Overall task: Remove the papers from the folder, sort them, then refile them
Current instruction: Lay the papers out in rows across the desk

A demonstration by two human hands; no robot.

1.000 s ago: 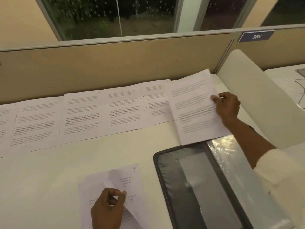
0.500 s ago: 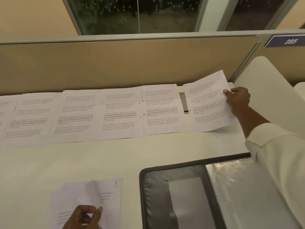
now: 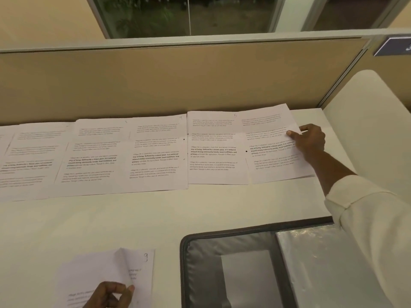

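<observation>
While the right hand [image 3: 309, 141] reaches out from a cream sleeve [image 3: 373, 218], its thumb lies flat on the rightmost sheet [image 3: 273, 152] and its curled fingers grip that sheet's right edge. This thin white page, printed with blocks of small text, lies slightly skewed at the end of a row of printed sheets [image 3: 155, 156] laid side by side on the smooth pale desk [image 3: 111, 218], along a tan partition [image 3: 155, 81]. Near the lower edge, the left hand [image 3: 109, 295] pinches the curled-up top sheet [image 3: 89, 270] of a small stack [image 3: 142, 274]; the page beneath shows a handwritten 9. Right of it lies the open folder [image 3: 244, 228], with a dark rounded rim, grey lining and a glossy clear plastic sleeve [image 3: 322, 263].
</observation>
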